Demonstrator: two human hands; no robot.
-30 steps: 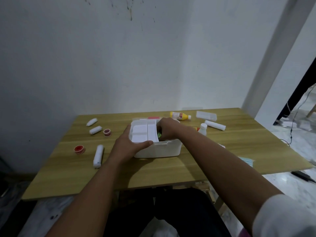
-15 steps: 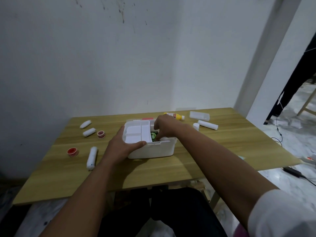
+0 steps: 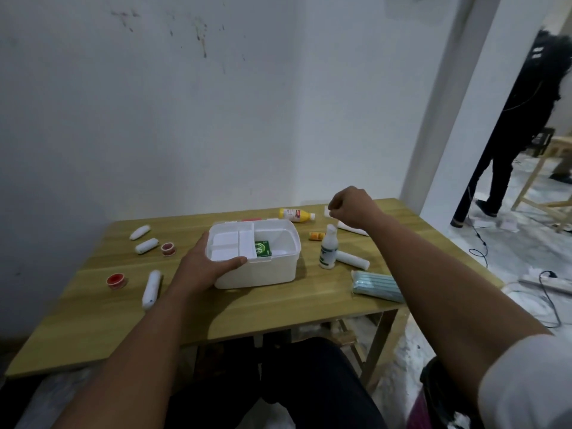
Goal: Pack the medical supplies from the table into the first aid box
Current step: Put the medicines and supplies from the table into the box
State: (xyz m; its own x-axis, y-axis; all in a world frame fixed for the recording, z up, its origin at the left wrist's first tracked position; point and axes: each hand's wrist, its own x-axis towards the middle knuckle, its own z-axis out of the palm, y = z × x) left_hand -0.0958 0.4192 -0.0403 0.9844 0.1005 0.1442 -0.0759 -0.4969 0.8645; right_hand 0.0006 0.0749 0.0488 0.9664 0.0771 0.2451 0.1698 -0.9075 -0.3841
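The white first aid box [image 3: 257,274] stands open mid-table, with a white divider tray [image 3: 227,243] in its left half and a green packet [image 3: 262,248] lying inside. My left hand [image 3: 202,269] grips the box's front left corner, thumb hooked over the rim. My right hand [image 3: 353,207] hovers above the table's far right with curled fingers and nothing visible in it. Beneath it stands a white bottle [image 3: 327,250]. A yellow bottle [image 3: 294,215] lies behind the box. A bandage roll [image 3: 353,260] and a pack of blue face masks [image 3: 376,286] lie to the right.
Left of the box lie three white bandage rolls [image 3: 151,288] and two red tape rolls [image 3: 117,280]. A small orange item [image 3: 316,236] sits by the white bottle. A person in black [image 3: 510,134] stands in the doorway at right, with cables [image 3: 551,292] on the floor.
My right hand has come out of the box and risen to the far right, leaving the green packet inside. My left hand still holds the box.
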